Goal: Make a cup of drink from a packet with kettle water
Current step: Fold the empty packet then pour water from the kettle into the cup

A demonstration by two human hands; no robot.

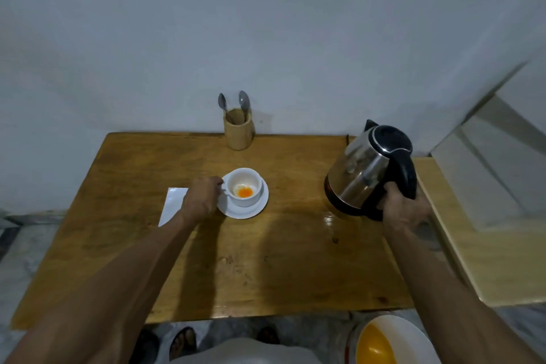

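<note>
A white cup (247,199) stands on a white saucer (260,210) in the middle of the wooden table (206,260). Orange and white powder lies in the cup's bottom. My left hand (201,196) pinches the cup's handle on its left side. A white packet (172,207) lies flat on the table, partly hidden under my left hand. At the right, a steel kettle (359,171) with a black lid and handle tilts to the left, its base just off the table. My right hand (403,210) grips the lower part of its handle.
A wooden holder (238,130) with two spoons stands at the table's back edge against the wall. A lighter wooden surface (484,260) adjoins the table on the right. A white bowl (390,340) with orange liquid sits below the front right corner. Sandalled feet show under the table.
</note>
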